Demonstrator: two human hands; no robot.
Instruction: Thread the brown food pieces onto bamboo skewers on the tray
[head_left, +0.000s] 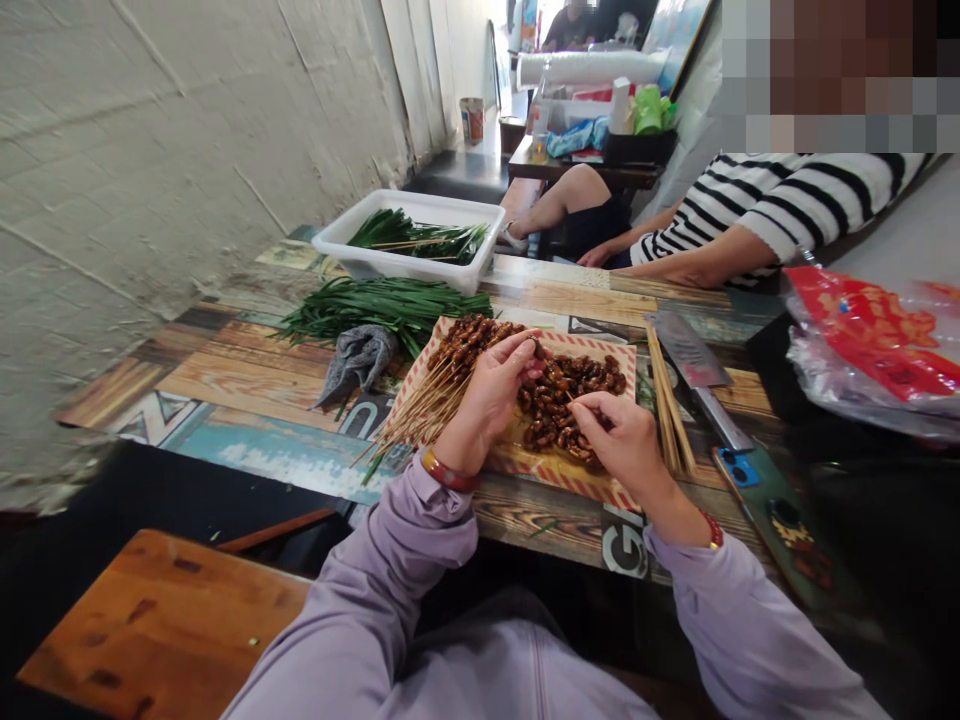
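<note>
My left hand (495,385) pinches a small dark brown piece at its fingertips, above the tray's middle. In my right hand (622,435) the thumb and forefinger close on a thin wooden skewer (571,397), mostly hidden by the fingers. Beneath both hands lies a tray with a red-and-white striped border (628,362). Loose glossy brown pieces (551,435), like silkworm pupae, are heaped on its right side. Loaded skewers (469,343) fill its left side, their bare ends toward me. Bare wooden skewers (666,405) lie right of the tray.
A cleaver (690,348) and a phone (780,520) lie at the right. Green chives (390,305), a grey cloth (360,355) and a white tub (330,243) are on the left. A person in a striped top (780,205) sits across, near plastic bags (885,340).
</note>
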